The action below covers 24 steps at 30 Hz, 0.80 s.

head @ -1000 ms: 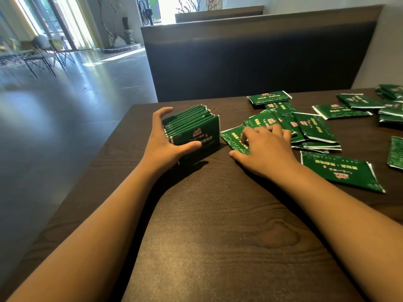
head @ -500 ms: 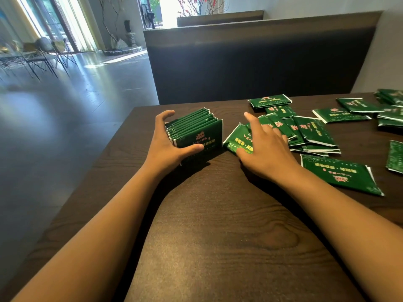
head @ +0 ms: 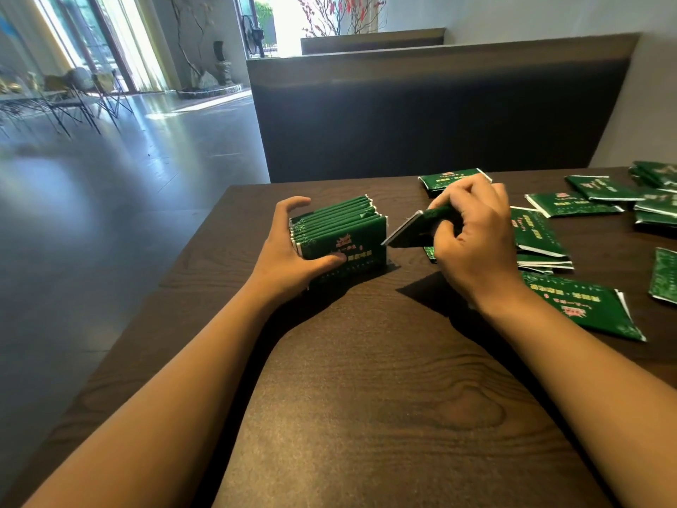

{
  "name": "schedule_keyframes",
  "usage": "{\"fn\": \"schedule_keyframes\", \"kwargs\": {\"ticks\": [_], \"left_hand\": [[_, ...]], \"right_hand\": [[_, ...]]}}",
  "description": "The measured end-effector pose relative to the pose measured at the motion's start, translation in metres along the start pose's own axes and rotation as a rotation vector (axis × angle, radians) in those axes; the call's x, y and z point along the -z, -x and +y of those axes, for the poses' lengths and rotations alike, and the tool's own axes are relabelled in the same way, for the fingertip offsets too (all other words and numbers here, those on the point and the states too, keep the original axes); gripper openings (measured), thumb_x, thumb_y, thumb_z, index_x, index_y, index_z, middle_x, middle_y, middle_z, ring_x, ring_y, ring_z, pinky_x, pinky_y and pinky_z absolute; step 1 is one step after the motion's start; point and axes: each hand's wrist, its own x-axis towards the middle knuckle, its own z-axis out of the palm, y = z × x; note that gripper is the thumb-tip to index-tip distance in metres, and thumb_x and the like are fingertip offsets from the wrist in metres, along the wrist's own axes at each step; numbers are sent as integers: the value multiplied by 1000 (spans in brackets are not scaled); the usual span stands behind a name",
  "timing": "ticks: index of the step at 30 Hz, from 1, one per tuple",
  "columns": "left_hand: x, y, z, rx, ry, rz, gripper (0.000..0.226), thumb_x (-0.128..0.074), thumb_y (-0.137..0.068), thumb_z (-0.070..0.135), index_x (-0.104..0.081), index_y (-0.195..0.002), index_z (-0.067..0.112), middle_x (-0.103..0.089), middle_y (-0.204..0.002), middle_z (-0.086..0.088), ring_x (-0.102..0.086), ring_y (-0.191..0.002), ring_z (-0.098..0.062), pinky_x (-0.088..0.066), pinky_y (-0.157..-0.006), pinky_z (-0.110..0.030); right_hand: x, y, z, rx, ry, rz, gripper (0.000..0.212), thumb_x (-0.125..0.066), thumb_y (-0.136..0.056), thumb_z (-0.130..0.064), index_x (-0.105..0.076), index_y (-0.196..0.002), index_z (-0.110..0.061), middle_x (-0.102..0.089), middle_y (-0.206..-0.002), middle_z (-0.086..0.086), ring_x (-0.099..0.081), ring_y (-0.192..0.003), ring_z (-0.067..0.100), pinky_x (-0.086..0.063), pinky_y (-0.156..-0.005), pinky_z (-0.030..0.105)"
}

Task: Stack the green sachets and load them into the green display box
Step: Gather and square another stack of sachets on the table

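Green sachet stack (head: 340,232) stands on edge on the worktop (head: 366,397), left hand (head: 293,254) clamping it upright; right hand (head: 472,243) pinches one sachet (head: 414,223) edge-on, likely for adding to it.

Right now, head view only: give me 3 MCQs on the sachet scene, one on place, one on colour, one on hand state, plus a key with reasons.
1. Where does the upright stack of sachets stand?
A. near the table's left edge
B. on the bench
C. on the floor

2. What colour is the table?
A. white
B. dark brown
C. red

3. What is the right hand doing?
A. lying flat on the table
B. pinching one sachet above the table
C. gripping the stack

Key: 1 A, the left hand holds the stack there; 2 B, dark wood grain shows; 3 B, its fingers pinch a single sachet, angled toward the stack.
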Motion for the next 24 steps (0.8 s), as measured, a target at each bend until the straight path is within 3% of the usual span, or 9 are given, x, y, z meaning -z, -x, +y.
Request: {"fn": "schedule_keyframes", "kwargs": {"ticks": [5, 9, 14, 18, 21, 24], "left_hand": [[-1, 2, 4, -17, 42, -102, 96, -94, -65, 42, -37, -141, 36, -52, -134, 13, -60, -119, -3, -54, -100, -27], [-6, 5, 10, -12, 94, -166, 103, -92, -59, 48, -31, -142, 39, -52, -135, 7, -61, -120, -3, -55, -94, -21], [-13, 7, 11, -44, 52, -101, 96, -93, -73, 24, -30, -145, 36, -51, -131, 18, -60, -120, 0, -56, -96, -26], [-15, 8, 13, -55, 75, -103, 92, -86, -78, 5, -29, -145, 34, -52, -130, 9, -64, -114, -4, -59, -87, -24], [-13, 10, 16, -47, 129, -143, 90, -75, -81, -11, -29, -145, 31, -55, -127, -2, -69, -110, -15, -61, -80, -28], [-11, 9, 16, -38, 130, -195, 92, -76, -82, -10, -26, -147, 31, -55, -128, -2, -68, -111, -10, -59, -84, -26]], "right_hand": [[-11, 9, -5, 97, 54, -207, 19, -61, -82, -18, -67, -100, -18, -54, -109, 2, -42, -103, 19, -32, -82, 24], [-21, 16, -6, 59, 21, -336, 51, -76, -82, -18, -54, -128, -22, -45, -129, 4, -47, -117, 20, -43, -92, 28], [-21, 17, -9, 22, -83, -385, 74, -81, -83, -21, -41, -145, -26, -46, -141, 0, -50, -124, 14, -47, -100, 26], [-22, 20, -13, -93, -204, -412, 71, -71, -91, -30, -33, -150, -30, -45, -146, -3, -43, -127, 4, -28, -97, 6], [-21, 19, -12, -172, -342, -491, 71, -63, -97, -30, -21, -154, -38, -35, -157, -5, -33, -135, 0, -29, -109, 23], [-22, 22, -11, -132, -352, -647, 81, -65, -96, -24, -12, -156, -41, -27, -161, -4, -28, -145, 5, -28, -118, 33]]}}
